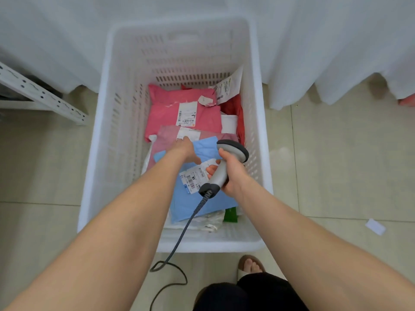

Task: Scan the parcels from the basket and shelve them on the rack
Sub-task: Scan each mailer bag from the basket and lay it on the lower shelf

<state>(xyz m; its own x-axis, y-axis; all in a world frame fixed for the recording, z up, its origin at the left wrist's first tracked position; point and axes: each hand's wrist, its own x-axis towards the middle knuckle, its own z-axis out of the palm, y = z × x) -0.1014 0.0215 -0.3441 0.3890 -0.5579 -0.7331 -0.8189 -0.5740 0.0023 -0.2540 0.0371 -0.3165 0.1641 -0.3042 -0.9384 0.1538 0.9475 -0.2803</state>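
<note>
Bare forearms (107,232) extended into white basket (94,176) on floor (336,164). Right grip (233,173) — curled round grey scanner (219,177), above blue parcel (197,205). Left grip (187,149) — fingers straight, touching pale pink parcel (166,135) just beyond. Pink parcel (170,108) farther; rack (40,95) far left.

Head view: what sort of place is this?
Probably a parcel sorting room: a white slotted plastic basket holds a labelled pink mailer bag and a blue mailer bag, and the right hand grips a grey corded barcode scanner.
</note>
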